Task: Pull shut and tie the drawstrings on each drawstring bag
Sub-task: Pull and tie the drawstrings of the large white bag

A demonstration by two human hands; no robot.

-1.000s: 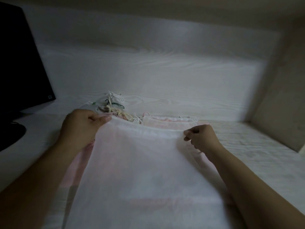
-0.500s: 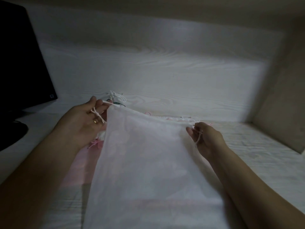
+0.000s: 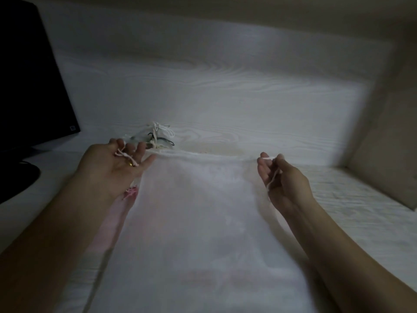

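Both hands hold the drawstring ends of a sheer white bag, its mouth not yet gathered.

The white drawstring bag (image 3: 203, 222) lies flat on the pale wood-grain surface (image 3: 361, 199), mouth away from the person, over a pink bag (image 3: 108, 222). The left hand (image 3: 112, 168) has the left cord (image 3: 126, 155) looped over loosely spread fingers; the right hand (image 3: 284, 177) seems to pinch the right cord (image 3: 273, 175) between thumb and fingers, though blur makes that grip uncertain. A loose left hold could let the cord slip as the pull begins, and an uneven pull would bunch the mouth to one side. A pile of tied small bags (image 3: 155, 138) sits by the white back panel (image 3: 225, 86); a dark monitor (image 3: 29, 75) stands at left in a dim room.
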